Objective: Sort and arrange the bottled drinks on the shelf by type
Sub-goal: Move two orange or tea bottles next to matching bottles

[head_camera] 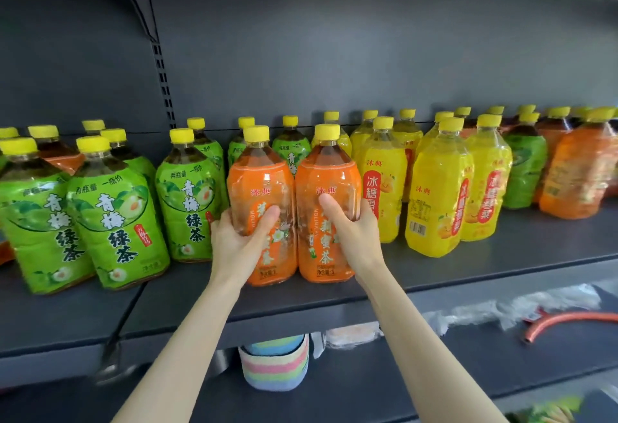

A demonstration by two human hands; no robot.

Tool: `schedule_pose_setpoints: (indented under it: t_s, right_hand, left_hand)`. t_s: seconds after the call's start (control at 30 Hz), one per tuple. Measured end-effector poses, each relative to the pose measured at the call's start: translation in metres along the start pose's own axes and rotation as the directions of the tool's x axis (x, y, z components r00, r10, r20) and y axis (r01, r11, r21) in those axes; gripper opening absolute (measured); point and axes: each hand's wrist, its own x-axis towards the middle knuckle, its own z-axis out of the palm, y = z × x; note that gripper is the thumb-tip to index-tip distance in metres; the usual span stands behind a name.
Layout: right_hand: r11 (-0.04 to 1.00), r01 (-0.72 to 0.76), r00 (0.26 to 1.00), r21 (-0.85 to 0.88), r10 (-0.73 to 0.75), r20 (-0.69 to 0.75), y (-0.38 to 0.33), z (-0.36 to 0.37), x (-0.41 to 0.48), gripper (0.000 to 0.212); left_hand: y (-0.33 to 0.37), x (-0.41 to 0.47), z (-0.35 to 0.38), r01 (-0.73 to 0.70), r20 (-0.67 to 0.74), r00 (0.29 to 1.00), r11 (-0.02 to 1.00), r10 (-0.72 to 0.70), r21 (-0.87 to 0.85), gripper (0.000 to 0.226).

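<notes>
Two orange-labelled tea bottles stand side by side at the front middle of the dark shelf (468,255). My left hand (237,238) grips the left orange bottle (261,182) around its lower body. My right hand (354,228) grips the right orange bottle (329,178), thumb across its label. Green-labelled tea bottles (113,218) crowd the left part of the shelf. Yellow-labelled bottles (438,188) stand just right of my hands. More orange bottles (578,168) and one green bottle (525,172) are at the far right. All have yellow caps.
Behind the held pair stand further green bottles (291,152). An orange bottle (63,155) sits among the greens at far left. The shelf below holds a striped pastel roll (274,366), clear plastic wrap (501,312) and an orange hose piece (568,320).
</notes>
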Motion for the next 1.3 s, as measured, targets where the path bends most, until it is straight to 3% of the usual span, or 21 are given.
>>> schedule_pose_setpoints:
  t_s: [0.27, 0.47, 0.6, 0.7, 0.8, 1.07, 1.3]
  right_hand:
    - [0.997, 0.059, 0.994, 0.046, -0.054, -0.091, -0.022, -0.043, -0.054, 0.062]
    - [0.995, 0.088, 0.986, 0.039, -0.081, -0.149, -0.046, -0.135, -0.098, 0.058]
    - [0.999, 0.042, 0.98, -0.019, -0.045, -0.196, -0.053, -0.224, -0.131, 0.064]
    - [0.998, -0.004, 0.964, -0.055, -0.011, -0.265, -0.052, -0.289, -0.154, 0.062]
    - [0.997, -0.023, 0.943, -0.075, -0.004, -0.334, -0.055, -0.344, -0.167, 0.059]
    - [0.995, 0.037, 0.907, -0.091, -0.072, -0.415, -0.069, -0.45, -0.136, 0.067]
    - [0.993, 0.082, 0.906, -0.09, -0.111, -0.408, -0.049, -0.507, -0.058, 0.066]
  left_hand:
    - [0.041, -0.082, 0.017, -0.058, -0.046, 0.998, 0.966, 0.048, -0.253, 0.046]
    - [0.07, -0.151, 0.068, -0.05, 0.04, 0.997, 0.955, 0.065, -0.291, 0.05]
    - [0.082, -0.213, 0.126, -0.005, 0.106, 0.994, 0.954, 0.038, -0.3, 0.067]
    - [0.093, -0.258, 0.174, 0.035, 0.185, 0.982, 0.952, 0.024, -0.305, 0.058]
    - [0.103, -0.288, 0.22, 0.054, 0.247, 0.969, 0.952, 0.022, -0.3, 0.064]
    - [0.142, -0.289, 0.329, 0.024, 0.339, 0.935, 0.935, 0.104, -0.353, 0.066]
    - [0.14, -0.248, 0.422, 0.002, 0.321, 0.939, 0.932, 0.123, -0.362, 0.07]
